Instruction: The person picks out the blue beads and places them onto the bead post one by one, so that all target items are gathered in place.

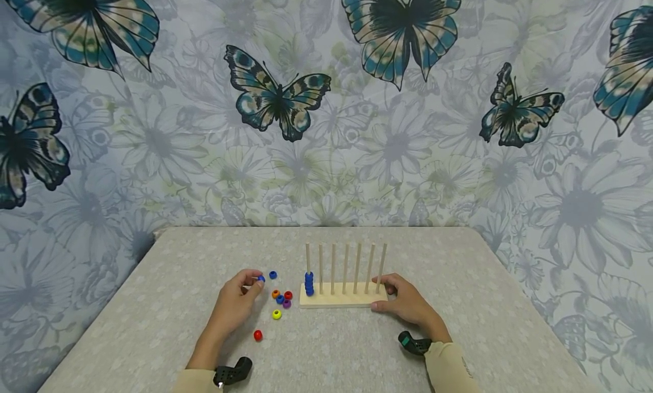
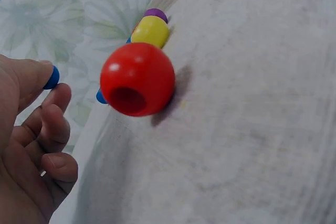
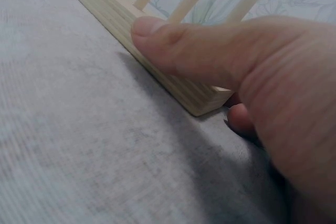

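Observation:
Between thumb and fingers, my left hand [image 1: 238,299] pinches a blue bead [image 2: 51,78], left of the loose beads. My right hand [image 1: 408,302] grips the right end of a wooden peg board [image 1: 339,303], thumb along the front edge and fingers behind. Several upright pegs [image 1: 346,268] stand in a row on that board. Blue beads [image 1: 309,284] are stacked on the leftmost peg; the other pegs carry none. In the right wrist view, the thumb [image 3: 173,45] lies against the base's side.
Loose beads lie between my left hand and the board: blue [image 1: 272,275], orange [image 1: 276,294], red [image 1: 288,295], another blue [image 1: 280,299], purple [image 1: 287,304] and yellow [image 1: 276,314]. A separate red bead [image 1: 258,336] sits nearer me. A patterned cloth covers the table [image 1: 326,353].

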A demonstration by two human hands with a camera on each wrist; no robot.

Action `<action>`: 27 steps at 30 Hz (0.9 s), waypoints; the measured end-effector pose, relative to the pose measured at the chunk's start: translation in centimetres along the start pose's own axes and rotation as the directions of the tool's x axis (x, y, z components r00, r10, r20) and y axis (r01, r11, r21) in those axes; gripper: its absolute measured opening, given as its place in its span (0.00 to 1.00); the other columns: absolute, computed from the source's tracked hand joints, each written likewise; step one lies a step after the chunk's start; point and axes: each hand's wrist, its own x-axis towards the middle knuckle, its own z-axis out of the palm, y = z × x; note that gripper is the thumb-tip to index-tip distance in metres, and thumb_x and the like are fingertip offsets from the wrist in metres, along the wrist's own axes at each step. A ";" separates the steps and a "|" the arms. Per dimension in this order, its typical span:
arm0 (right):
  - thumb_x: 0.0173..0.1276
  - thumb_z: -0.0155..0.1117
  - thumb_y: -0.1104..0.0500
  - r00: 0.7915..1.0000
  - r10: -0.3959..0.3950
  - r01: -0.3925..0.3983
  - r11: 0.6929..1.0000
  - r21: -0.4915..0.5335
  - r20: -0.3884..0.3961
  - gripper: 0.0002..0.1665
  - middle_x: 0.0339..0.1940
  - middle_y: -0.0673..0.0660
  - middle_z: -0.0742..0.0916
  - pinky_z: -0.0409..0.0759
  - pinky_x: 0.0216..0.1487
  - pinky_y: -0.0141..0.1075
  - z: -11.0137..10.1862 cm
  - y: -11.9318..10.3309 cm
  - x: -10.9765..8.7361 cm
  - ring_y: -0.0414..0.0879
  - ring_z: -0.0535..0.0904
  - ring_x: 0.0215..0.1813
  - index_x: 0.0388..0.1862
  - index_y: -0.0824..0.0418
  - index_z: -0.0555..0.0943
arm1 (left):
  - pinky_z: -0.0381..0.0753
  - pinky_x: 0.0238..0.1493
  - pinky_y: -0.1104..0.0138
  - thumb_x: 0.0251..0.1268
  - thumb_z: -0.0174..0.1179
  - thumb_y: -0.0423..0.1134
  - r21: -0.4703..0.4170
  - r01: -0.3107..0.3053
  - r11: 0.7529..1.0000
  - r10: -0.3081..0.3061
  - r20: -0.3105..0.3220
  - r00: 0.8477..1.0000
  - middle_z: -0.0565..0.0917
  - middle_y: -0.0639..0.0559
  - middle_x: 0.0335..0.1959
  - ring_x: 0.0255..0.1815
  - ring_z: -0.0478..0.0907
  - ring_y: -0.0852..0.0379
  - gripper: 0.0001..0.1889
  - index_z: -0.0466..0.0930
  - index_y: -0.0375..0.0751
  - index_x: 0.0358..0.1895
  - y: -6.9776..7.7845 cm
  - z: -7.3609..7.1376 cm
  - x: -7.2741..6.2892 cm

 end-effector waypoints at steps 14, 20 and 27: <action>0.50 0.83 0.46 1.000 0.001 -0.001 1.000 0.010 0.000 0.36 0.49 0.49 0.82 0.71 0.50 0.36 0.1 0.3 0.1 0.45 0.72 0.46 0.60 0.45 0.81 | 0.74 0.27 0.68 0.73 0.59 0.52 -0.058 -0.085 0.995 0.079 -0.107 0.991 0.82 0.56 0.47 0.36 0.74 0.54 0.15 0.77 0.56 0.57 2.9 -0.4 -0.5; 0.50 0.83 0.45 1.000 -0.012 0.012 1.000 -0.011 0.001 0.37 0.50 0.49 0.82 0.71 0.50 0.35 0.0 0.4 0.0 0.45 0.72 0.47 0.60 0.46 0.81 | 0.76 0.29 0.68 0.72 0.60 0.50 -0.069 -0.151 0.986 0.139 -0.145 0.980 0.82 0.57 0.46 0.37 0.75 0.55 0.13 0.78 0.55 0.56 4.7 -0.5 -0.5; 0.51 0.82 0.43 1.000 -0.024 0.024 0.999 -0.028 -0.003 0.37 0.52 0.47 0.82 0.71 0.52 0.38 0.0 0.3 0.1 0.44 0.73 0.47 0.60 0.44 0.80 | 0.76 0.27 0.68 0.72 0.60 0.52 -0.084 -0.197 0.977 0.181 -0.173 0.968 0.81 0.60 0.43 0.34 0.77 0.56 0.13 0.78 0.58 0.55 6.7 -0.5 -0.5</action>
